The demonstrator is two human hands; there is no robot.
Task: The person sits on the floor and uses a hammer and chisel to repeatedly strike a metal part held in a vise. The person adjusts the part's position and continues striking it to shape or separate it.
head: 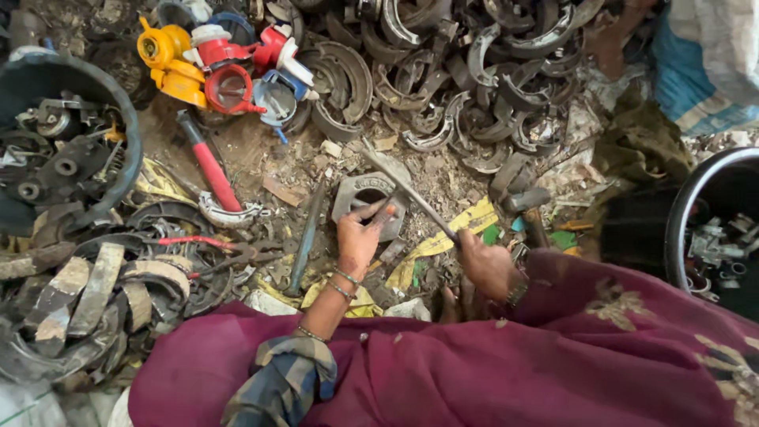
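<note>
Between the hands: a grey metal block with a round hole point(365, 202) lies flat on the littered ground, apparently serving as a base to work on.
Left hand point(357, 241): fingers pinched on a small dark part point(385, 213) at the block's near edge, seemingly to steady it there; bangles circle the wrist.
Right hand point(486, 265): closed around the low end of a long metal rod point(411, 194), which slants up and away so its shaft crosses over the block, just above the pinched part.
Beyond the hands: a heap of curved brake shoes point(443, 71), with red and yellow plastic pieces point(213, 59) left of it.
Left of the left hand: a red-handled tool point(207, 162) and red-gripped pliers point(225, 249), lying within reach.
Right of the right hand: a hammer point(528, 207) lying just beside it.
Far sides: a dark tub of parts point(118, 119) to the left, a black-rimmed tub point(672, 229) to the right, perhaps for sorting.
</note>
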